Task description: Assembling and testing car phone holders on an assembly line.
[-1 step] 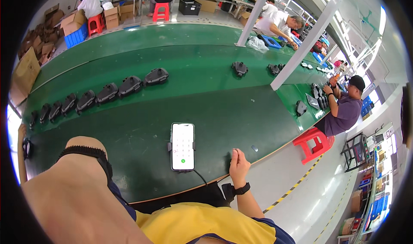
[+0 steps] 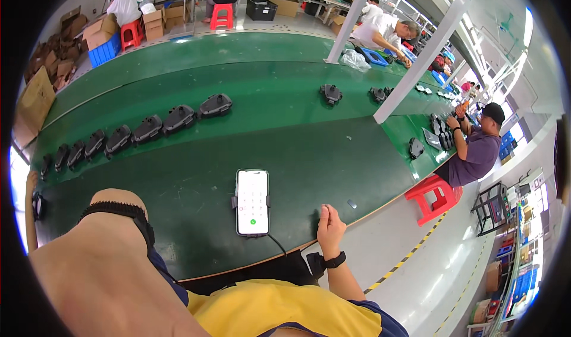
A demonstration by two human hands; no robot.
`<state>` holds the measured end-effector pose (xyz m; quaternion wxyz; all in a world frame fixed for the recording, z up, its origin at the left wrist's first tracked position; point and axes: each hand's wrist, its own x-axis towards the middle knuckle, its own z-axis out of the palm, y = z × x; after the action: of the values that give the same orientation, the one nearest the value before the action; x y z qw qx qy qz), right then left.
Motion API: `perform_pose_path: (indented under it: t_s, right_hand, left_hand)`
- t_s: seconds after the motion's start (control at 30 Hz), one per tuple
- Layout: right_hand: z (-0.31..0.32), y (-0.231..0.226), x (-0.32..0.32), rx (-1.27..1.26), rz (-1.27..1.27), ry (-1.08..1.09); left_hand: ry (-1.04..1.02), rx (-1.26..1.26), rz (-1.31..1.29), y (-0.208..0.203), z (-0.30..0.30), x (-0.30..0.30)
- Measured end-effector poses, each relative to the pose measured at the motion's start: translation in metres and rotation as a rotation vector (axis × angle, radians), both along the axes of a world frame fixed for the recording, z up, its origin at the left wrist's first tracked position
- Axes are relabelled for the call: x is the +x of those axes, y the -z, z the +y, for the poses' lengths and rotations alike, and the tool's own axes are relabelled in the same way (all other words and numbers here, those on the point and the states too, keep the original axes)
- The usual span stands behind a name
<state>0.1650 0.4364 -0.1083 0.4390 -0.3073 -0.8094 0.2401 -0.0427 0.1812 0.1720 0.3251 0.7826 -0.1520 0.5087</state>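
Note:
My left arm looms large from the lower left. Past a black wristband (image 2: pixel 116 207), only the rounded back of my left hand (image 2: pixel 122 197) shows over the table; its fingers are hidden. At the table's front edge, my right hand (image 2: pixel 331 233) is closed, thumb against curled fingers, with nothing visible in it. A black band (image 2: pixel 333 261) circles that wrist. Between my hands lies a phone (image 2: pixel 252 203) in a dark holder, its lit screen showing a keypad and a green button. A dark cable (image 2: pixel 277 244) runs from its lower end. Neither hand touches the phone.
Several black plastic housings (image 2: pixel 148 129) line the green table (image 2: pixel 309 158) at left. Another housing (image 2: pixel 331 94) lies farther back. A small grey oval piece (image 2: pixel 352 204) is near the right edge. White posts (image 2: pixel 410 66) rise beyond. A co-worker (image 2: pixel 476 147) sits at right by a red stool (image 2: pixel 434 199).

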Motion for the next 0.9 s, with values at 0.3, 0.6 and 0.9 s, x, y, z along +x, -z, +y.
perform_pose_path:
  t_s: [0.3, 0.6, 0.9]
  right_hand:
    - [-0.001, 0.002, 0.002, -0.002, 0.0, -0.015]
    - [0.0, 0.004, 0.003, -0.002, 0.003, -0.017]
    - [0.002, 0.007, 0.002, 0.029, 0.05, -0.012]
  left_hand:
    - [-0.031, -0.03, -0.002, -0.008, 0.003, 0.003]
    - [-0.047, -0.052, 0.006, -0.01, 0.004, 0.008]
    - [-0.038, -0.069, 0.002, -0.005, 0.003, 0.016]
